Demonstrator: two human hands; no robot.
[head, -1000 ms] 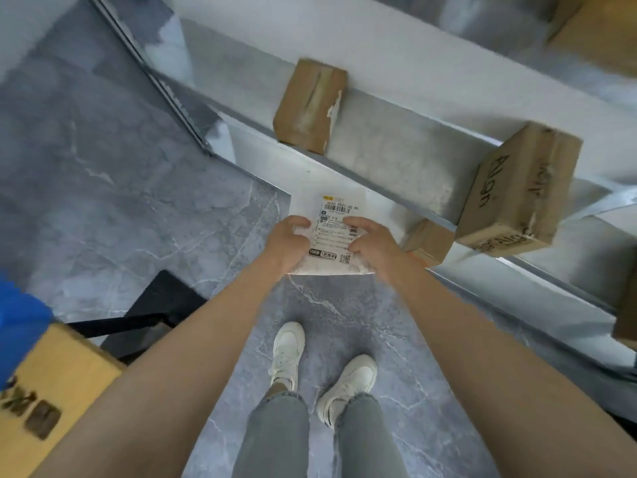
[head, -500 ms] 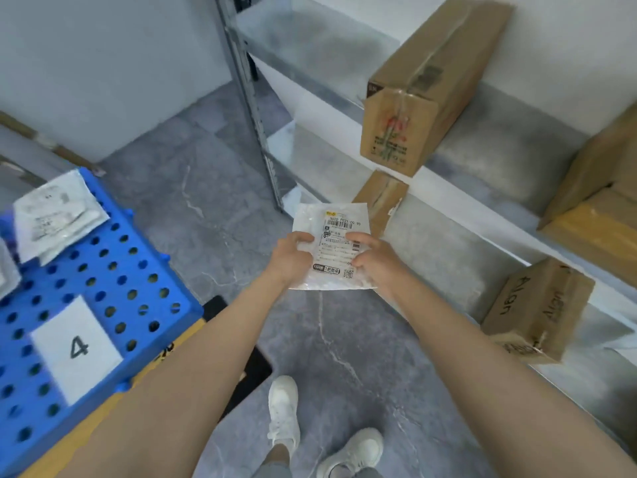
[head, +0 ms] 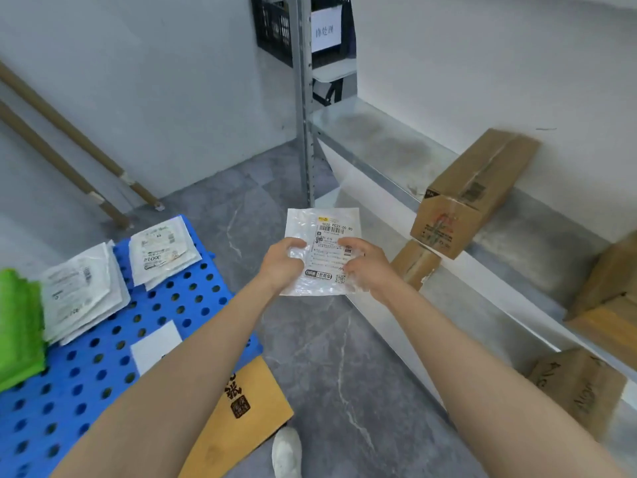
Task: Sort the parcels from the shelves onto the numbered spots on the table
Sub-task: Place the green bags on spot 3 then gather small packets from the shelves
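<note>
Partway through, I'd say; the white mailer [head: 322, 250] sits mid-frame, held up over the grey floor between the shelf [head: 379, 146] on the right and the blue perforated table [head: 86, 391] at lower left; the left hand [head: 282, 263] pinches its left edge and the right hand [head: 367, 267] grips the right side, thumbs on the front, so both are grasping the mailer.

Done so far, judging by the table: two piles of white mailers [head: 162, 250] [head: 81, 294] already lie at its far end, plus a green stack [head: 17, 326] at the left edge; left to do: this one needs its spot, and several cardboard boxes [head: 472, 194] sit on the shelf levels at right.

Writing: the mailer's label has a barcode with something like "5020 P021-00 90" above it and a QR code at bottom right; the rest is too small to read; the white number card [head: 155, 346] on the table is half under the left arm, number hidden; the paper sign [head: 325, 29] on the black crate at top has Chinese characters; the lower-right box [head: 575, 384] has handwritten letters I can't make out.
</note>
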